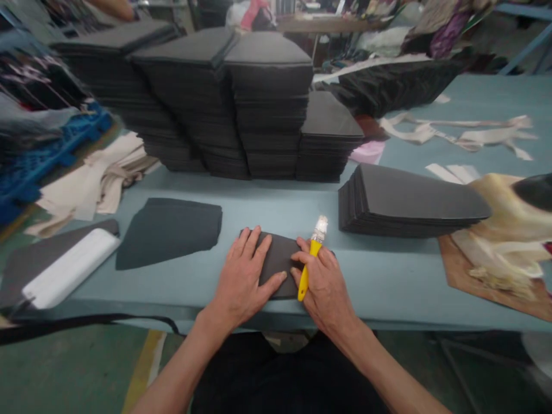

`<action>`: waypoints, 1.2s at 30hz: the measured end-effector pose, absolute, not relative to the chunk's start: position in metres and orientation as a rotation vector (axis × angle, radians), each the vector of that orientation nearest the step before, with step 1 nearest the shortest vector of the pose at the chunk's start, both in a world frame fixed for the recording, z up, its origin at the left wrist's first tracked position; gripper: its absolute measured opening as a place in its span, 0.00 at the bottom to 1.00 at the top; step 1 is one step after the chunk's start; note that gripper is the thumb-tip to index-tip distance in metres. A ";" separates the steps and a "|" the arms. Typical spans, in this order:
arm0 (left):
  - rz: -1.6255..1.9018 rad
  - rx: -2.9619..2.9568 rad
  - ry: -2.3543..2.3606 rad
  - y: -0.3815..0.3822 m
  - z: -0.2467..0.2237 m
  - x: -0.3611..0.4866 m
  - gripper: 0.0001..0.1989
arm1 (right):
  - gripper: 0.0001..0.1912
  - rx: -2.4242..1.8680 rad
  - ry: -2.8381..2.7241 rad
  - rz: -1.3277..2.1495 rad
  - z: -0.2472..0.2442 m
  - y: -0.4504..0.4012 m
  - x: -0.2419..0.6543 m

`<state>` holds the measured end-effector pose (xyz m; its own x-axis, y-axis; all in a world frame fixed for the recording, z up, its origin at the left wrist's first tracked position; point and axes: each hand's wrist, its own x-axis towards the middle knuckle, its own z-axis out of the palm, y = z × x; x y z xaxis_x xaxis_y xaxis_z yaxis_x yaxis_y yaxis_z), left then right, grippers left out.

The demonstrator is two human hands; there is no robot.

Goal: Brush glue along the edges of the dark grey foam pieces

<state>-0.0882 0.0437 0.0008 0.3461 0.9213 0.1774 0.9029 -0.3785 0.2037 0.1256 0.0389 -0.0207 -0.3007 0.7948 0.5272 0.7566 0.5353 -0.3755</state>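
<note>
A dark grey flat panel lies at the near edge of the table, between and partly under my hands. My left hand rests on its left side, palm down, with fingers stretched out. In my right hand is a paintbrush with a yellow handle, its whitish bristles pointing away from me. The fingers of that hand also touch the panel's right side. Left of my hands lies a thin pile of similar dark panels. A thick stack of dark panels stands to the right.
Tall stacks of dark panels rise at the back of the blue-green table. Beige strips and a white slab-like object are at left. A yellowish container with dried residue sits on brown board at right.
</note>
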 end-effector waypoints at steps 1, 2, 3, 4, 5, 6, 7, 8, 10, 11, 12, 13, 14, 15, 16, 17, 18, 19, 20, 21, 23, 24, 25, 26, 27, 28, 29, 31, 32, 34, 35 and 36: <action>0.379 2.511 1.717 0.043 0.003 -0.088 0.38 | 0.09 -1.245 -2.091 0.060 -0.021 0.039 0.125; 0.356 2.505 1.730 0.041 0.005 -0.086 0.38 | 0.09 -1.242 -2.089 0.051 -0.022 0.039 0.125; 0.337 2.502 1.751 0.040 0.006 -0.084 0.37 | 0.08 -1.239 -2.087 0.047 -0.023 0.039 0.125; 0.323 2.498 1.777 0.038 0.008 -0.081 0.36 | 0.08 -1.234 -2.085 0.047 -0.023 0.039 0.125; 0.308 2.491 1.803 0.037 0.010 -0.077 0.35 | 0.08 -1.229 -2.083 0.049 -0.024 0.039 0.125; 0.292 2.486 1.823 0.036 0.012 -0.072 0.34 | 0.07 -1.224 -2.082 0.051 -0.025 0.039 0.126; 0.276 2.486 1.833 0.036 0.014 -0.068 0.33 | 0.07 -1.218 -2.080 0.051 -0.026 0.039 0.126; 0.258 2.493 1.829 0.036 0.015 -0.063 0.32 | 0.07 -1.213 -2.079 0.048 -0.028 0.039 0.126; 0.220 2.515 1.795 0.037 0.016 -0.056 0.30 | 0.07 -1.218 -2.078 0.043 -0.030 0.039 0.127; 0.202 2.525 1.779 0.038 0.017 -0.054 0.30 | 0.07 -1.224 -2.077 0.038 -0.031 0.039 0.127; 0.187 2.530 1.770 0.039 0.017 -0.053 0.30 | 0.07 -1.227 -2.074 0.031 -0.031 0.039 0.127; 0.176 2.532 1.769 0.039 0.017 -0.052 0.30 | 0.07 -1.226 -2.071 0.024 -0.032 0.039 0.127; 0.169 2.533 1.772 0.040 0.017 -0.052 0.31 | 0.07 -1.222 -2.072 0.017 -0.032 0.039 0.128; 0.166 2.534 1.777 0.040 0.017 -0.052 0.31 | 0.07 -1.216 -2.074 0.014 -0.032 0.039 0.128; 0.166 2.536 1.779 0.040 0.017 -0.052 0.31 | 0.07 -1.210 -2.076 0.014 -0.032 0.040 0.128; 0.169 2.540 1.778 0.040 0.017 -0.052 0.31 | 0.07 -1.205 -2.077 0.016 -0.032 0.040 0.128; 0.176 2.544 1.777 0.039 0.017 -0.052 0.30 | 0.07 -1.204 -2.077 0.018 -0.032 0.040 0.127; 0.187 2.546 1.775 0.040 0.017 -0.052 0.30 | 0.07 -1.208 -2.076 0.020 -0.031 0.040 0.127; 0.201 2.548 1.771 0.040 0.017 -0.052 0.30 | 0.06 -1.213 -2.075 0.022 -0.030 0.040 0.127; 0.218 2.547 1.767 0.041 0.018 -0.053 0.29 | 0.06 -1.220 -2.075 0.021 -0.029 0.040 0.127; 0.258 2.537 1.757 0.044 0.018 -0.058 0.29 | 0.06 -1.227 -2.077 0.021 -0.027 0.039 0.126; 0.279 2.526 1.754 0.045 0.017 -0.062 0.29 | 0.07 -1.223 -2.084 0.026 -0.025 0.039 0.126; 0.303 2.509 1.759 0.048 0.016 -0.067 0.29 | 0.08 -1.236 -2.081 0.044 -0.024 0.039 0.126; 0.330 2.489 1.771 0.050 0.014 -0.072 0.30 | 0.08 -1.245 -2.075 0.054 -0.023 0.039 0.126; 0.354 2.468 1.785 0.053 0.011 -0.077 0.30 | 0.09 -1.247 -2.070 0.057 -0.022 0.039 0.126; 0.375 2.449 1.793 0.055 0.009 -0.081 0.30 | 0.09 -1.259 -2.073 0.075 -0.021 0.039 0.126; 0.394 2.435 1.796 0.057 0.006 -0.084 0.30 | 0.10 -1.271 -2.078 0.087 -0.021 0.039 0.126; 0.423 2.421 1.798 0.059 0.002 -0.087 0.31 | 0.10 -1.287 -2.095 0.101 -0.020 0.039 0.126; 0.436 2.419 1.799 0.058 0.000 -0.088 0.31 | 0.09 -1.295 -2.105 0.099 -0.020 0.039 0.127; 0.459 2.418 1.810 0.057 -0.001 -0.086 0.30 | 0.09 -1.319 -2.134 0.085 -0.017 0.038 0.128; 0.470 2.418 1.819 0.057 0.000 -0.085 0.30 | 0.10 -1.338 -2.152 0.073 -0.015 0.037 0.129; 0.481 2.417 1.830 0.056 0.000 -0.083 0.29 | 0.10 -1.359 -2.171 0.055 -0.013 0.036 0.129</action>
